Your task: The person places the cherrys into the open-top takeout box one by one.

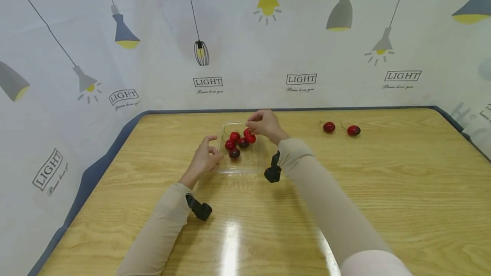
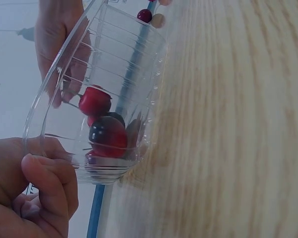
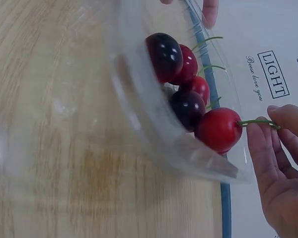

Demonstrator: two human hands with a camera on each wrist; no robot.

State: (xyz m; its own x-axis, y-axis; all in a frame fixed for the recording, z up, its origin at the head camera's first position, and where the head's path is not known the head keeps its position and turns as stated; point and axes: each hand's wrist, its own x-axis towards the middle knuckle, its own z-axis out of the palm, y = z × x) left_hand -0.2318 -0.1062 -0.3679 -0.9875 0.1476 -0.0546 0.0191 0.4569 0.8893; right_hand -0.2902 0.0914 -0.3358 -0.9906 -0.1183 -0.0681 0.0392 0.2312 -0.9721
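A clear plastic box stands at the far middle of the table, several red and dark cherries gathered toward its far left. On the box's left rim, the left hand pinches the edge between thumb and curled fingers, plain in the left wrist view. Over the far right part of the box, the right hand pinches a green stem between thumb and fingertips. From that stem hangs a bright red cherry, at the box's wall beside the other cherries.
Two more cherries, one and another, lie on the wooden table to the right of the box. Behind the table's far edge hangs a white cloth printed with lamps. Black wrist cameras sit on both sleeves.
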